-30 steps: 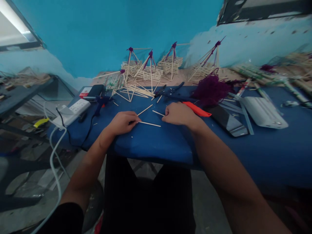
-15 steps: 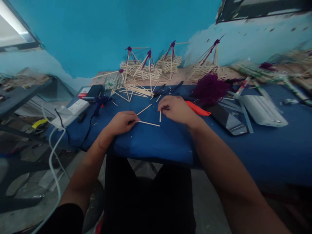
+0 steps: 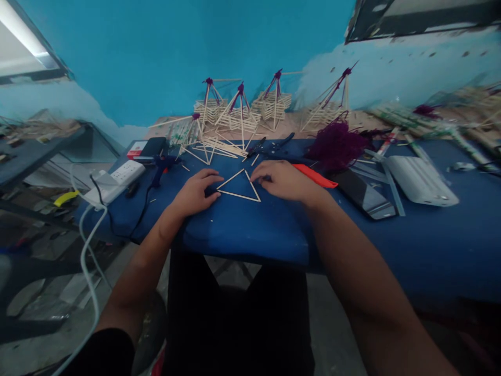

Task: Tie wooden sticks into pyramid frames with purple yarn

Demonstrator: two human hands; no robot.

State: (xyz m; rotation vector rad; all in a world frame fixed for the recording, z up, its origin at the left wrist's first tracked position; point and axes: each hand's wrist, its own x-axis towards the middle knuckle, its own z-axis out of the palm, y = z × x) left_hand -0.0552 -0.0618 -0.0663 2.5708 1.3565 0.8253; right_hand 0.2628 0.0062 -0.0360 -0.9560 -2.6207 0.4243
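Observation:
Three thin wooden sticks form a triangle on the blue tabletop: a bottom stick (image 3: pixel 238 195), an upper-left stick (image 3: pixel 230 179) and a right stick (image 3: pixel 255 190). At the triangle's left corner is my left hand (image 3: pixel 197 193), thumb and fingers apart, with nothing held. My right hand (image 3: pixel 279 180) rests by the upper part of the right stick; its fingertips are at or against that stick, without a visible grip. Behind the hands lie loose sticks (image 3: pixel 225 147) and a stick frame (image 3: pixel 205 154) with a purple-wrapped top.
Several stick models (image 3: pixel 240 117) tied with purple yarn line the wall. A glue gun (image 3: pixel 159 168) and power strip (image 3: pixel 117 180) sit left. Rightward are a purple yarn heap (image 3: pixel 336 143), an orange-red object (image 3: pixel 317 176), a phone (image 3: pixel 364 193) and a white power bank (image 3: pixel 420 180). Pliers (image 3: pixel 279 145) lie behind.
My right hand has set its stick down as the triangle's right side. My left hand has moved slightly left and its fingers have spread off the sticks' corner.

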